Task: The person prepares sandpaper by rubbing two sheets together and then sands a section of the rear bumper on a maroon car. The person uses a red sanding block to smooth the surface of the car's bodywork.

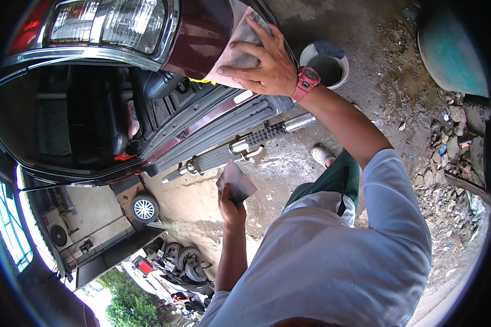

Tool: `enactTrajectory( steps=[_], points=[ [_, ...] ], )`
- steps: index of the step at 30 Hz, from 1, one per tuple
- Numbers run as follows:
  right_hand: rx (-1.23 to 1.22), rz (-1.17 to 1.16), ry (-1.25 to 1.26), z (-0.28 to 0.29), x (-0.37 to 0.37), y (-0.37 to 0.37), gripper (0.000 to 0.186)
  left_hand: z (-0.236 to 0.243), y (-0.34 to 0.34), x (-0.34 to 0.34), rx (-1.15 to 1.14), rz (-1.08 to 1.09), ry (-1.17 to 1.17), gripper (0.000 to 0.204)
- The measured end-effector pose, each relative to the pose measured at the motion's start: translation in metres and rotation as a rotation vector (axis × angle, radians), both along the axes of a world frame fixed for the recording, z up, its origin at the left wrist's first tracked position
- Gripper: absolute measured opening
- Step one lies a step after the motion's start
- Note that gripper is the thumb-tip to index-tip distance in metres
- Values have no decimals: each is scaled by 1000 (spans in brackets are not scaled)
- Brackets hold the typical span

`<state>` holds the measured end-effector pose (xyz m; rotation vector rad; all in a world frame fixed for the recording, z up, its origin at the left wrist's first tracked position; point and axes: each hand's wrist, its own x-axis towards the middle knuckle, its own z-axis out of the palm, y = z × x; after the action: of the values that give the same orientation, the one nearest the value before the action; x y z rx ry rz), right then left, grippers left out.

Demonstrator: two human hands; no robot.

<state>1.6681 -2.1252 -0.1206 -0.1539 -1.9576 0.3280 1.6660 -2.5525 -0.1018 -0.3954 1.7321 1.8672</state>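
A maroon car's rear corner fills the top of the view, with a pale pink and grey patch on its paintwork. My right hand, with a red watch on the wrist, lies flat against that patch, fingers spread. Whether anything thin is under the palm cannot be made out. Lower down, away from the car, my left hand grips a thin, square grey sheet with pinkish smears by one corner. What the sheet is made of is unclear.
An open car door frame and a tubular side step run beneath the patch. A bucket stands on the concrete beyond my right wrist. Rubble and a green rounded object lie right. A wheel is at left.
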Motion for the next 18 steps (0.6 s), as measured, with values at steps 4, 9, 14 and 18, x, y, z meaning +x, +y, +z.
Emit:
enactTrajectory(
  steps=[4,9,14,18],
  points=[
    [-41,40,-40,1,2,-6,43,-4,7,-3,-33,-6,-10,41],
    [-46,7,-86,-7,21,-16,47,0,16,-5,-22,-13,-2,38],
    [-81,31,42,5,27,-8,43,3,17,-6,-26,-10,-8,38],
    [-52,58,17,8,13,5,42,-1,18,-9,-37,-16,-9,38]
  ],
)
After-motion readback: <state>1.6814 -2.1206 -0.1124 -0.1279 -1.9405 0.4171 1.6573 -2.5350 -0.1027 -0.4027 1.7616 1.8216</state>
